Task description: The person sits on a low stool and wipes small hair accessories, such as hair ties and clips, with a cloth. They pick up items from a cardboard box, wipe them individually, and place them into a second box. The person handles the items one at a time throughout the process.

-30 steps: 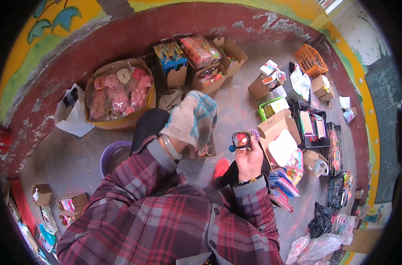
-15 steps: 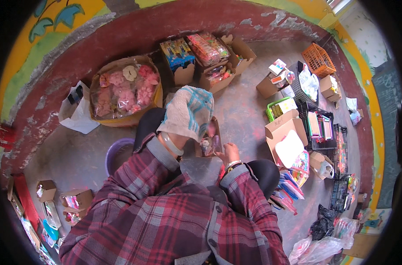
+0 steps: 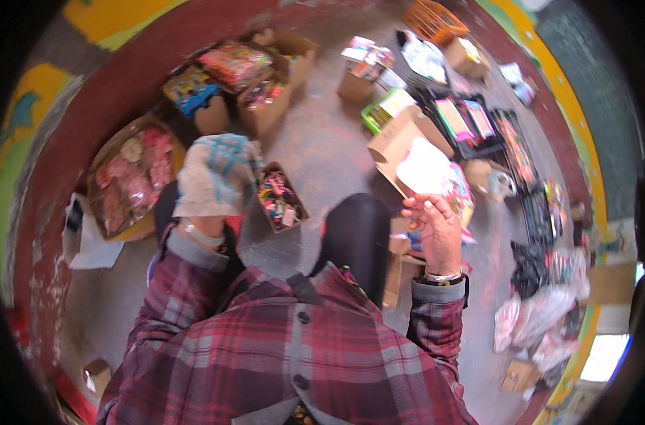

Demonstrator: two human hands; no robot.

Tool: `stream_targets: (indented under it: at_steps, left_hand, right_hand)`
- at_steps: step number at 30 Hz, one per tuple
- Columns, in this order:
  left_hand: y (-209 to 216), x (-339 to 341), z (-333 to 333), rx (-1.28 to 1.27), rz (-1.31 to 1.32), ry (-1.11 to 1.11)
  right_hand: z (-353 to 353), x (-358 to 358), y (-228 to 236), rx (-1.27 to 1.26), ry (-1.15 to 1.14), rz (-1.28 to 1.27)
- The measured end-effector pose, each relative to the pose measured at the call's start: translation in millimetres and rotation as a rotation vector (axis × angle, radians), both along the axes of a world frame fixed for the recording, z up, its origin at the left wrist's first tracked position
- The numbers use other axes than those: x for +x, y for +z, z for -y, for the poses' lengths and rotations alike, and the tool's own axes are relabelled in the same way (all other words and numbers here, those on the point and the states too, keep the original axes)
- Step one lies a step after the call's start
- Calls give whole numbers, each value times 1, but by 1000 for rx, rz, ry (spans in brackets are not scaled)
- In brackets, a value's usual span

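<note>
A beige towel with blue-green stripes (image 3: 220, 173) is draped over and around my left hand (image 3: 202, 230). It hides my fingers; only the wrist with a bangle shows below. Just right of the towel, a small open cardboard box (image 3: 294, 218) stands on the floor, filled with small pink, red and multicoloured items. My right hand (image 3: 437, 230) is raised off to the right, its fingers loosely bent and apart, with nothing visible in them. Behind its fingertips, in the picture, lie a white sheet-like piece (image 3: 422, 168) and an opened brown carton (image 3: 390, 145).
A large carton of wrapped pink goods (image 3: 135, 184) stands at the left. Several cartons of colourful packets (image 3: 241, 64) line the wall. To the right are black crates (image 3: 471, 124), an orange basket (image 3: 436, 23) and plastic bags (image 3: 546, 312). My knee (image 3: 354, 234) rises between my arms.
My right hand has left the small box and moved up and to the right. The view has turned rightward. My left hand stays inside the towel.
</note>
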State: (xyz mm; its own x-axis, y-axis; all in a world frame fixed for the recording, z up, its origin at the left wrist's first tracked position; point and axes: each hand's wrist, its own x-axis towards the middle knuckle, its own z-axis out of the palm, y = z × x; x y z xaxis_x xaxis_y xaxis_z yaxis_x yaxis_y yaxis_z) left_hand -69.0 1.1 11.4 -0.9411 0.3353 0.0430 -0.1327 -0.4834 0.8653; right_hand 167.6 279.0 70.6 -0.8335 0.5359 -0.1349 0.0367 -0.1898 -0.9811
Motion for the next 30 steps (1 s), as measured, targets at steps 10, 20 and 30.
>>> stream_targets:
  at_steps: [10, 20, 30]
  left_hand:
    - [14, 25, -17, -914, -852, -163]
    - [21, 35, -42, -1155, -1199, -232]
    - [27, 43, -54, -1214, -1281, -273]
  right_hand:
    - [-34, 208, -204, -222, -230, 510]
    - [-24, 181, -324, 571, 233, 1272]
    - [9, 167, -374, 696, 434, 1528]
